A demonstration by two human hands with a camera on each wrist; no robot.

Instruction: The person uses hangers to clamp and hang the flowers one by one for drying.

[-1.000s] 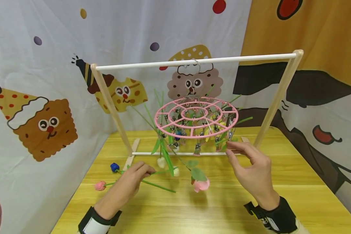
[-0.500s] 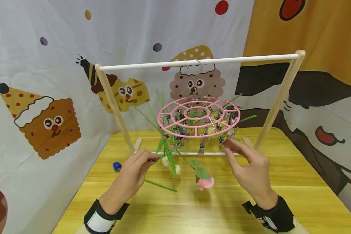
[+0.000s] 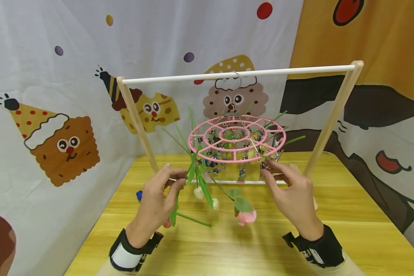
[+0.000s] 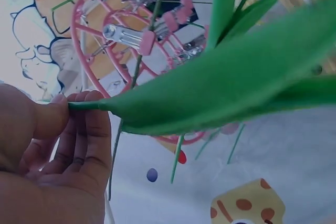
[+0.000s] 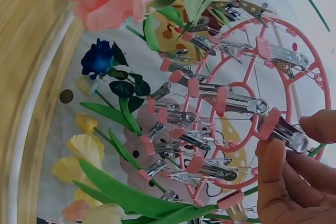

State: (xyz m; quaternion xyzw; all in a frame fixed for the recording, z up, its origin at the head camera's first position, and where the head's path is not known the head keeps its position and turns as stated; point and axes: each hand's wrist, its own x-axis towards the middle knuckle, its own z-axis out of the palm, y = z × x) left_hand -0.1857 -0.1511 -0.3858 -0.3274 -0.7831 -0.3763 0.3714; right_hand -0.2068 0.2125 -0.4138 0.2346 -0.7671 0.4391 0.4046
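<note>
My left hand pinches the green stem of an artificial tulip, its long leaf spreading across the left wrist view. In the head view the tulip's pink bloom hangs below that hand, partly hidden. At the right of a round pink clip hanger, my right hand holds a metal clip with pink tips between thumb and fingers. Flowers hang head-down from the hanger, among them white tulips and a pink rose.
A wooden stand with a white top rod carries the hanger over the wooden table. On the table at left lie a blue flower and a green stem. Right wrist view: a blue rose and yellow flowers hang among the clips.
My left hand has lifted the pink tulip off the table and brought it up beside the hanger's left edge, bloom down. My right hand has shifted slightly left at the clip.
</note>
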